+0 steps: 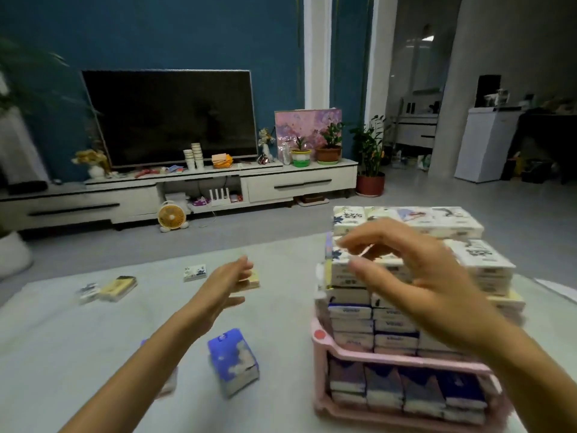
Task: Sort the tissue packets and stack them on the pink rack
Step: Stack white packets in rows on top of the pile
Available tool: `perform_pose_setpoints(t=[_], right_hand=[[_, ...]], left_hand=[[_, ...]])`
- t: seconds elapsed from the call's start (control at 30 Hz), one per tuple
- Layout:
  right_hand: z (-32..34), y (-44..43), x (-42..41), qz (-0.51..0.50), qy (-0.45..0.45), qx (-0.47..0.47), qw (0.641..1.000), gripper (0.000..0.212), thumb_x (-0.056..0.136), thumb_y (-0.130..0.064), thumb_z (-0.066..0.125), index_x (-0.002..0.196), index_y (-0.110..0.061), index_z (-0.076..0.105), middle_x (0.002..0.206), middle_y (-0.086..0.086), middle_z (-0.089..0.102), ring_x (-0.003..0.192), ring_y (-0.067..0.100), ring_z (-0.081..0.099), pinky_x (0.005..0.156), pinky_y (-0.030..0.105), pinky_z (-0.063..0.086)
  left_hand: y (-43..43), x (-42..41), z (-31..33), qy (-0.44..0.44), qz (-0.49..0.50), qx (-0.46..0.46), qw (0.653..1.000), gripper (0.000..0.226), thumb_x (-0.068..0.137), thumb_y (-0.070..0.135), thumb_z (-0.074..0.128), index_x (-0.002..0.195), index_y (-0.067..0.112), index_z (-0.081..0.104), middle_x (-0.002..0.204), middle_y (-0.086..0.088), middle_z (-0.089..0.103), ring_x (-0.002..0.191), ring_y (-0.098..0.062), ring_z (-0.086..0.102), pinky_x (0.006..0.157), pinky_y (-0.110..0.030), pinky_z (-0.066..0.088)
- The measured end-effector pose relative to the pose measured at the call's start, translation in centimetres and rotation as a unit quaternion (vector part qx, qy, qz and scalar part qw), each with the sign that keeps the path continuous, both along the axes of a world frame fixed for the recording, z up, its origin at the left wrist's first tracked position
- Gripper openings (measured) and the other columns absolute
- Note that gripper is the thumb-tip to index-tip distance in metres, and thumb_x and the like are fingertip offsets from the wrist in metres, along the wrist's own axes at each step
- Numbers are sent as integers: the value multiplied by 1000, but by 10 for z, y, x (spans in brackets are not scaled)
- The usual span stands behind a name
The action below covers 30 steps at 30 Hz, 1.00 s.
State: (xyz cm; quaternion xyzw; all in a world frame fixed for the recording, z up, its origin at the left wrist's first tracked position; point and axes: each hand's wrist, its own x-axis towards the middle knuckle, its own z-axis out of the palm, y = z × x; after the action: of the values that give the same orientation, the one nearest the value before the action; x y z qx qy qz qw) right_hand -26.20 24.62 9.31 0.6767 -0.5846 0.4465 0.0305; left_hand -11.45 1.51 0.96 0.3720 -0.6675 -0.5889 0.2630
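Observation:
A pink rack [349, 354] at the lower right is packed with tissue packets, and a tall stack of white patterned packets [406, 220] rises above it. My right hand [418, 276] hovers in front of the stack's top with its fingers spread and nothing in it. My left hand [224, 282] reaches across the pale mat, fingers extended, at a yellow packet [253, 279]; whether it touches it is unclear. A blue packet [234, 364] lies near my left forearm. Further out lie a white packet [195, 272], another yellow packet [120, 287] and a small white one [89, 292].
The pale mat [93, 354] covers the floor in front of me. Beyond it stand a TV console [187, 189] with a television, a small yellow fan [171, 217] and potted plants [370, 157]. Another packet is partly hidden under my left forearm.

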Motion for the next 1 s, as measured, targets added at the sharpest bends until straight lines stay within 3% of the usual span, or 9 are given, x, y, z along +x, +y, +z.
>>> perform_pose_setpoints(t=[0.17,0.3,0.47,0.57,0.67,0.73,0.8,0.9,1.0], right_hand=[[-55,-75,82,125,-17,131,983,19,86,-35,56,96,-23,66,94,-13,63,89,2,58,77,12,44],[-94,-158,132,132,-42,211,968,11,88,-19,58,93,-20,68,93,-8,64,84,4,59,75,15,47],[-141,-260,184,113,-40,289,950,15,87,-13,57,85,-28,60,84,-14,62,72,-4,55,70,10,43],[-168,-316,208,105,-2,323,941,12,87,-20,56,97,-28,57,89,-13,60,72,0,54,69,8,41],[-190,-371,239,113,39,330,937,30,88,-23,55,117,-22,52,107,-4,55,83,5,51,73,7,38],[-200,-411,264,115,58,327,936,45,89,-22,54,132,-20,41,126,3,45,105,11,47,90,15,36],[-206,-457,284,105,105,307,940,61,87,-17,53,141,-17,27,143,7,31,128,22,35,105,26,29],[-209,-533,305,55,194,282,938,77,82,-11,55,147,-15,14,151,8,19,137,27,22,111,30,21],[-212,-591,312,16,252,302,919,76,88,-19,49,149,-17,4,156,6,11,143,27,9,115,40,8]], left_hand=[[-37,151,-58,-109,117,-32,987,15,89,21,58,101,12,61,112,-11,61,102,-23,56,75,-29,45],[-72,245,-98,-165,245,-90,951,9,90,9,56,95,13,61,106,-11,63,99,-26,58,85,-35,45],[-109,285,-153,-158,320,-56,933,14,90,8,53,100,18,56,108,-8,63,97,-21,58,84,-25,40],[-135,282,-168,-133,357,-64,922,17,90,11,52,100,25,56,108,-2,63,100,-19,59,86,-27,43],[-168,274,-167,-150,401,-73,901,18,91,19,49,102,30,56,111,6,62,100,-17,58,78,-24,40],[-192,269,-169,-145,423,-79,891,18,91,20,47,101,31,57,112,8,63,101,-17,59,77,-23,40],[-216,268,-181,-93,451,-65,886,16,89,18,49,87,32,57,104,8,66,94,-19,62,79,-28,47],[-240,271,-197,20,498,-18,867,29,82,7,57,71,34,59,74,13,69,78,-23,66,73,-50,54],[-245,266,-200,46,499,-31,865,44,79,5,56,78,49,55,73,37,60,74,-16,67,69,-46,55]])
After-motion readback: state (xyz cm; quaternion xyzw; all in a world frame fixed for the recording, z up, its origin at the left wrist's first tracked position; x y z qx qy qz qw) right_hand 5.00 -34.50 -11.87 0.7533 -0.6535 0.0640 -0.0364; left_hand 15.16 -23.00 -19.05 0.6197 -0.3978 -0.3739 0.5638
